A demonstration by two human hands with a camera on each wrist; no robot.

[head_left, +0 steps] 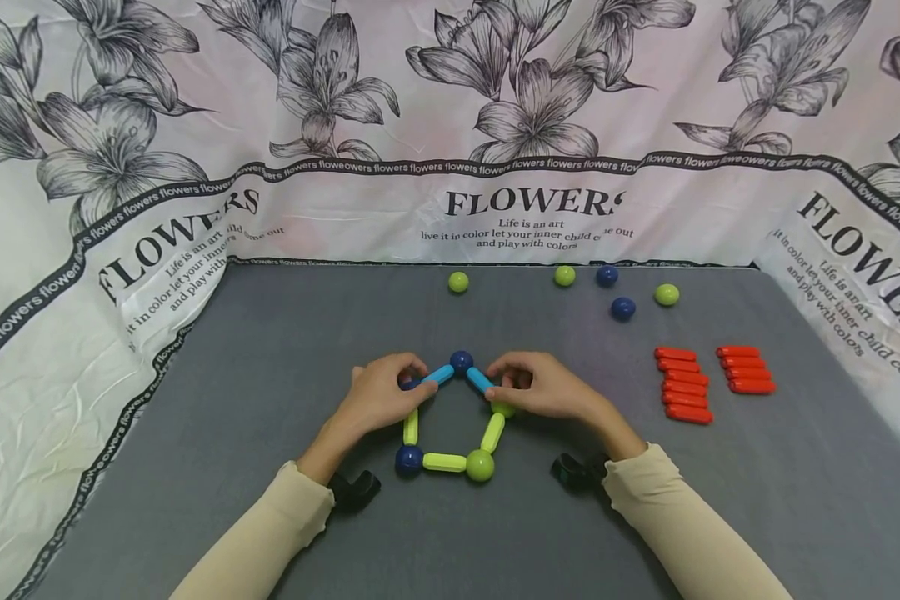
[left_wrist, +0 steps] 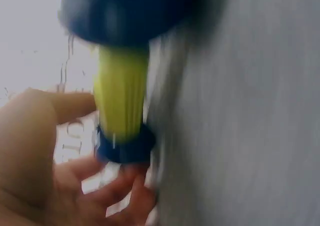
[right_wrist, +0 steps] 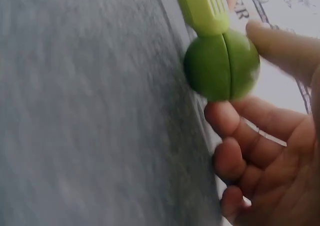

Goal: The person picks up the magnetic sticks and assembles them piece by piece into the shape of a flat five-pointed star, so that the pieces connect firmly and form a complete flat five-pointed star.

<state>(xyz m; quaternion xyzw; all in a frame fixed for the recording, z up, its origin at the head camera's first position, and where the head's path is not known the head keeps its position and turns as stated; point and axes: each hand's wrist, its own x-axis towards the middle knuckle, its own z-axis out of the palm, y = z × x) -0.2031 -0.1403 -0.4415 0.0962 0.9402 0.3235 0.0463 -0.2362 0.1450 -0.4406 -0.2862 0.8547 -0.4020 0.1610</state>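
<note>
A five-sided ring of balls and short sticks lies on the grey table before me. At its top is a dark blue ball (head_left: 461,362), with a light blue stick sloping down either side. My left hand (head_left: 382,392) pinches the left light blue stick (head_left: 439,375) near its lower end, beside a half-covered blue ball (head_left: 410,385). My right hand (head_left: 536,383) pinches the right light blue stick (head_left: 480,381), close to a green ball (right_wrist: 221,66) partly hidden by the fingers in the head view. Yellow-green sticks (head_left: 445,462) join the lower blue ball (head_left: 408,461) and green ball (head_left: 480,465).
Two stacks of red sticks (head_left: 685,385) (head_left: 746,369) lie at the right. Loose green balls (head_left: 458,282) and blue balls (head_left: 622,309) sit towards the back edge. A floral cloth (head_left: 345,208) hangs behind the table and at its sides.
</note>
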